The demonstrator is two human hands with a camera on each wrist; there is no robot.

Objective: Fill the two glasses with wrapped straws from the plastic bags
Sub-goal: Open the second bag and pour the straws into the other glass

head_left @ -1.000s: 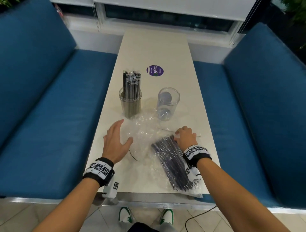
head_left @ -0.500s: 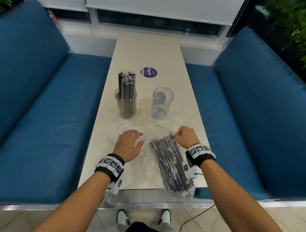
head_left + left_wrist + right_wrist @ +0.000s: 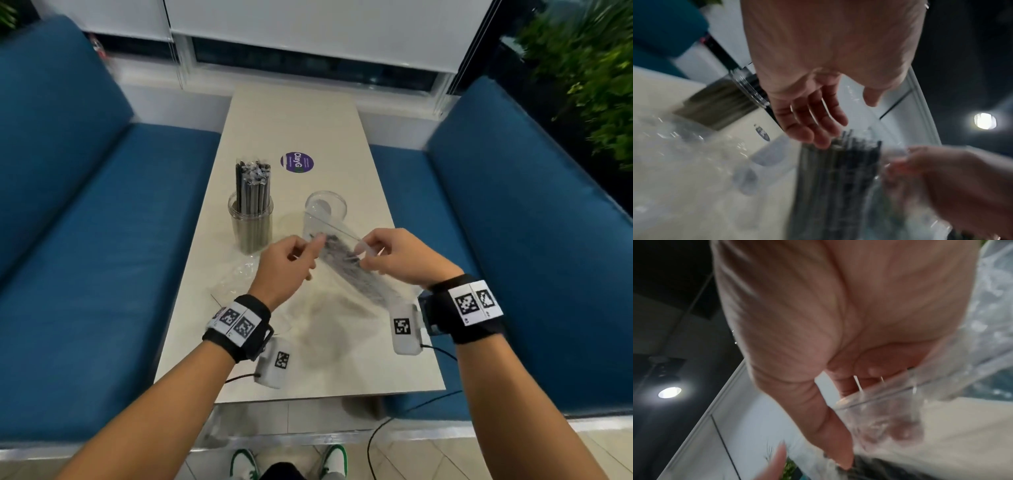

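Note:
A clear plastic bag of dark wrapped straws [image 3: 346, 265] hangs tilted above the table, between both hands. My right hand [image 3: 363, 251] pinches the film at the bag's open end; the right wrist view shows its thumb and fingers [image 3: 867, 449] either side of the plastic [image 3: 941, 369]. My left hand [image 3: 317, 241] is at the bag's mouth. In the left wrist view its relaxed fingers [image 3: 846, 120] touch the straw tops [image 3: 838, 178], thumb apart. The left glass [image 3: 251, 222] is packed with upright straws. The right glass [image 3: 325, 205] stands empty just beyond the bag.
An emptied, crumpled plastic bag [image 3: 239, 277] lies on the table [image 3: 394, 359] left of my left wrist. A round purple sticker [image 3: 297, 162] sits behind the glasses. Blue benches [image 3: 102, 274] flank the table on both sides.
The bag of straws has been lifted off the table's near right and brought up towards the empty glass. My left hand left the table and moved to the bag's mouth.

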